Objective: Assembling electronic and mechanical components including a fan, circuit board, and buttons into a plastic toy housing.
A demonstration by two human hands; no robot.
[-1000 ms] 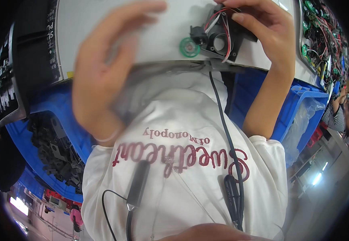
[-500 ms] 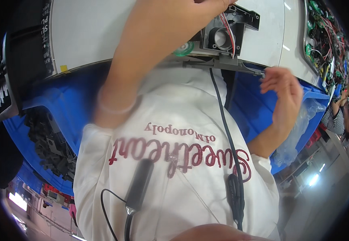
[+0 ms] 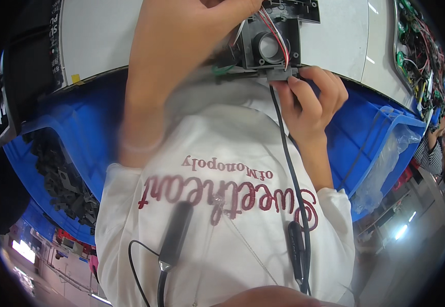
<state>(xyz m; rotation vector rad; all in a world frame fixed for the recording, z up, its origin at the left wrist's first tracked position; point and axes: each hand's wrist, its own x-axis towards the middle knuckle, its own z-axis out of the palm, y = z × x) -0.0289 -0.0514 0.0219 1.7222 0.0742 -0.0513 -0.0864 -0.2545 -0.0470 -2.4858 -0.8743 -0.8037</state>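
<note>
A black plastic housing with a round ring-shaped opening lies at the table's near edge. Red and white wires run across it. My left hand reaches over the housing's far left part and seems closed on it; its fingertips run out at the top edge. At the housing's near side, the thumb and fingers of my right hand pinch a grey plastic part, whose right end they hide. A green round piece, partly covered, sits left of the housing.
Blue bins stand below the table edge: the left bin holds dark grey plastic parts, the right bin clear plastic film. A tray of wires and green pieces is far right. A black cable hangs before me.
My right hand has come in from the right and closed on the grey part. The housing and my left hand have shifted a little left.
</note>
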